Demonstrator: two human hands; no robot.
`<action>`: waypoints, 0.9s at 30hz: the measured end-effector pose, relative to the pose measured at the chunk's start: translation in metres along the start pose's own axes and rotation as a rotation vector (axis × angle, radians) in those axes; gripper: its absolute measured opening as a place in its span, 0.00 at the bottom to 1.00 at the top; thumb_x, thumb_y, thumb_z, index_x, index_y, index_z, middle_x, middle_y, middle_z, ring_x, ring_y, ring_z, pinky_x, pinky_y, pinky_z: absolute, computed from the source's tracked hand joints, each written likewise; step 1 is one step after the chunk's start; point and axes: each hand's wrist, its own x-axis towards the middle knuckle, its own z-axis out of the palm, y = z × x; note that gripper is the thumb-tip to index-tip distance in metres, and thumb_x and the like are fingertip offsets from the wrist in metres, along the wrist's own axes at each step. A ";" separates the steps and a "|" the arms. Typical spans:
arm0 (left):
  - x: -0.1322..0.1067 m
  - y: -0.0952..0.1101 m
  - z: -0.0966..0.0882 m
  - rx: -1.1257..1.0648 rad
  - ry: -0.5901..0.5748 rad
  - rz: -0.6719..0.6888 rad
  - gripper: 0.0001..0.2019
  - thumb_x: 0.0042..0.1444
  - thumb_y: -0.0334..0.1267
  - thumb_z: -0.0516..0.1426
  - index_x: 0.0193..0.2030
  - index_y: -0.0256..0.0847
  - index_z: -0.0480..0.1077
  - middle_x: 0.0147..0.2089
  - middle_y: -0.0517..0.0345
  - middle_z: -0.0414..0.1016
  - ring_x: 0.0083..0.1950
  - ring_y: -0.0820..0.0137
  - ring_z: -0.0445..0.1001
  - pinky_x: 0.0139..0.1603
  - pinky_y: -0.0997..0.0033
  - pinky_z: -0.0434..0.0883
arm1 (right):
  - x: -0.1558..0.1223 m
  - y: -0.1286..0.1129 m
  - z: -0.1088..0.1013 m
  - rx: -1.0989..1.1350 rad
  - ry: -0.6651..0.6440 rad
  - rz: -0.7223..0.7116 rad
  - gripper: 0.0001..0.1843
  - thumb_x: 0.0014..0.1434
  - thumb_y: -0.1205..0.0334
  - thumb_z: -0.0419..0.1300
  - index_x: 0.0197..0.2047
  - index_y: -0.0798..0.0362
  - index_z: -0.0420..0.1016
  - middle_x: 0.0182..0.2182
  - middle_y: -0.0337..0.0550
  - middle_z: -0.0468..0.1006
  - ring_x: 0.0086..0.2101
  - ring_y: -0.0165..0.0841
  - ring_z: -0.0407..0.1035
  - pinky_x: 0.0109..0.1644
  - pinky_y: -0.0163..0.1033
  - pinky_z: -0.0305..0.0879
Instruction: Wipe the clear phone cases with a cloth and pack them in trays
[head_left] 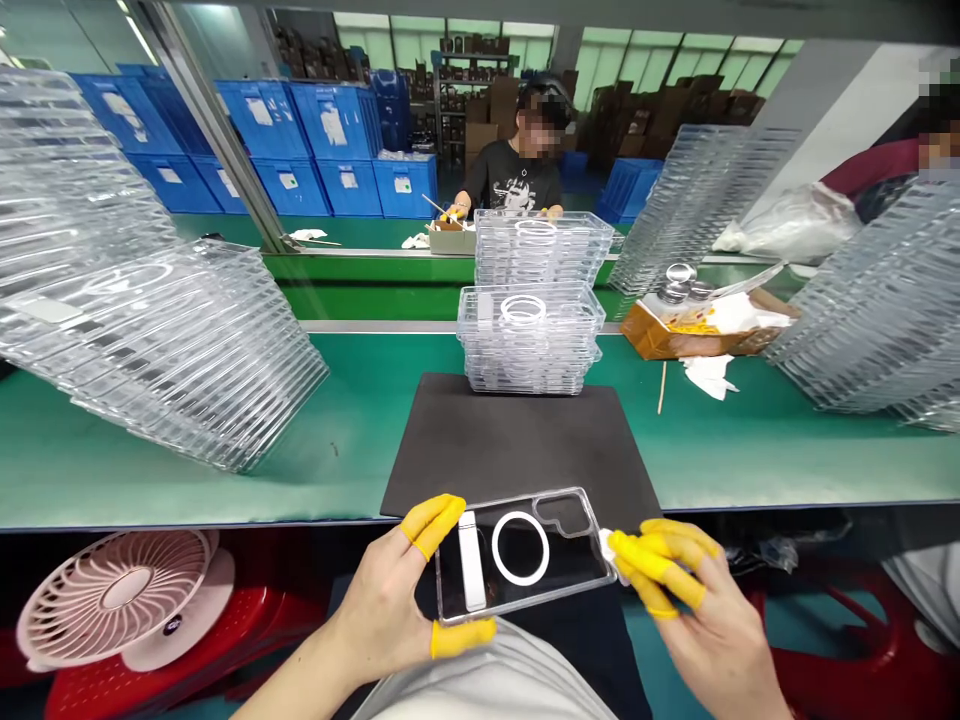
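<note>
"Gripping that clear phone case (525, 555) only by its edges, is that the way to do it?"

"It looks right. The left hand (382, 600) is clamped on the near end, with yellow finger cots (431, 520) keeping bare skin off the clear back."

"And the right hand (667, 580)?"

"Its fingers are closed on a white cloth (606, 545), pressed against the case's other end. A light pinch there should do better than pressing hard. The case is held up above the person's lap, just off the desk's near edge, so nothing rubs beneath it."

"What's beyond it?"

"A black mat (517, 440) lies on the green desk (360, 450), with a stack of clear cases (529, 340) at its far edge. A cardboard box (675, 335) sits to the right. Further off, a co-worker (521, 170) works in front of blue crates (337, 150)."
</note>
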 end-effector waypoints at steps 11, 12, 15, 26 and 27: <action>0.004 0.000 -0.002 0.027 -0.025 -0.008 0.40 0.50 0.57 0.64 0.63 0.33 0.59 0.55 0.39 0.73 0.55 0.56 0.75 0.55 0.64 0.75 | 0.046 -0.066 0.046 0.162 -0.211 -0.282 0.14 0.62 0.74 0.52 0.44 0.55 0.76 0.35 0.43 0.77 0.41 0.36 0.68 0.54 0.49 0.61; 0.004 0.000 -0.002 0.030 -0.022 -0.005 0.40 0.51 0.57 0.64 0.63 0.34 0.59 0.55 0.39 0.73 0.55 0.56 0.75 0.55 0.64 0.75 | 0.034 -0.056 0.039 0.124 -0.185 -0.271 0.13 0.62 0.73 0.54 0.45 0.54 0.76 0.36 0.43 0.77 0.41 0.36 0.68 0.55 0.50 0.60; 0.004 -0.001 -0.002 0.035 -0.013 0.006 0.39 0.51 0.57 0.64 0.63 0.34 0.60 0.55 0.39 0.73 0.55 0.56 0.75 0.55 0.65 0.75 | -0.002 -0.014 0.012 -0.019 -0.067 -0.067 0.14 0.58 0.74 0.60 0.45 0.49 0.78 0.37 0.43 0.77 0.45 0.39 0.69 0.54 0.51 0.61; 0.000 -0.003 -0.001 0.063 -0.060 0.015 0.44 0.49 0.52 0.66 0.67 0.35 0.55 0.57 0.39 0.73 0.56 0.55 0.75 0.54 0.65 0.75 | 0.030 0.024 -0.009 0.854 0.528 1.016 0.21 0.34 0.51 0.78 0.32 0.49 0.83 0.32 0.45 0.82 0.32 0.38 0.77 0.36 0.39 0.77; -0.003 -0.004 -0.001 0.041 -0.061 0.000 0.44 0.48 0.51 0.67 0.67 0.36 0.56 0.58 0.40 0.72 0.57 0.55 0.74 0.55 0.65 0.74 | 0.035 0.027 -0.010 0.882 0.528 1.024 0.21 0.33 0.50 0.78 0.31 0.49 0.82 0.32 0.44 0.82 0.33 0.37 0.77 0.37 0.37 0.77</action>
